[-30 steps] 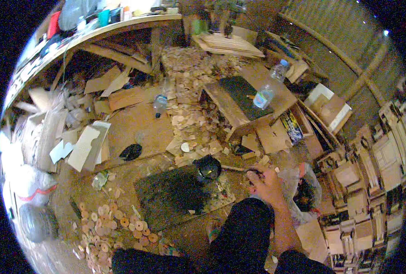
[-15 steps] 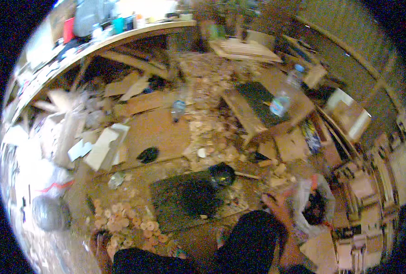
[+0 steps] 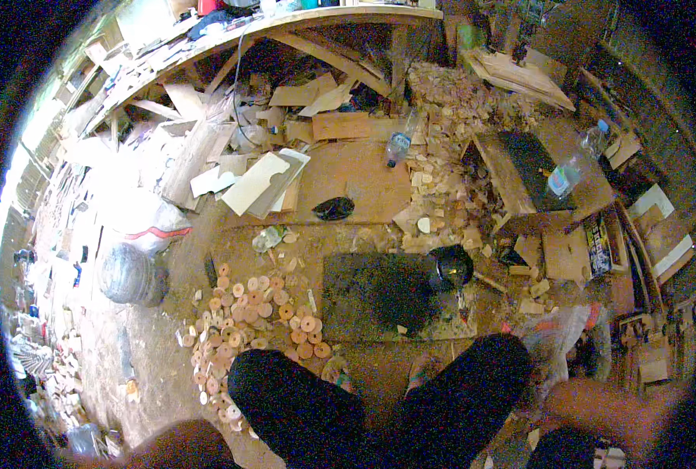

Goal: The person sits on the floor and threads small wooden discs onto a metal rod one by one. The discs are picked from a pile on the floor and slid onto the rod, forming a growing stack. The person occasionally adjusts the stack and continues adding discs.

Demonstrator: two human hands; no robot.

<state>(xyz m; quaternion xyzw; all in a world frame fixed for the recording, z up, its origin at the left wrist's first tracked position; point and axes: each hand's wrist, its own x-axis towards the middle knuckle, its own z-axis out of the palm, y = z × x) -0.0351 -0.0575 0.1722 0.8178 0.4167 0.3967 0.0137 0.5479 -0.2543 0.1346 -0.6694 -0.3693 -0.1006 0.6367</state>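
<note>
At the lower left edge a blurred brown part of my left arm or hand (image 3: pixel 184 447) shows beside my dark trouser leg. Its fingers cannot be made out. A heap of round wooden discs with centre holes (image 3: pixel 242 313) lies just beyond it on the ground. My right hand (image 3: pixel 559 400) is low on the right, by my right knee and the near side of a pale sack with red stripes (image 3: pixel 555 348). Motion smears its fingers, so a grip cannot be told. Between my knees and the far boards lies a dark, dusty board (image 3: pixel 364 293), with a round black container (image 3: pixel 450 266) at its right end.
A low wooden bench (image 3: pixel 539 203) with a plastic bottle (image 3: pixel 565 180) stands at right. A long workbench (image 3: pixel 301 19) runs along the back. Pale board offcuts (image 3: pixel 258 184), a black object (image 3: pixel 334 208), another bottle (image 3: pixel 398 147) and wood scraps litter the ground. A wrapped roll (image 3: pixel 131 273) stands left.
My view has swung left, so the scene sits further right and higher. My right hand has drawn back toward me from beside the sack. My left hand has dropped toward the lower edge.
</note>
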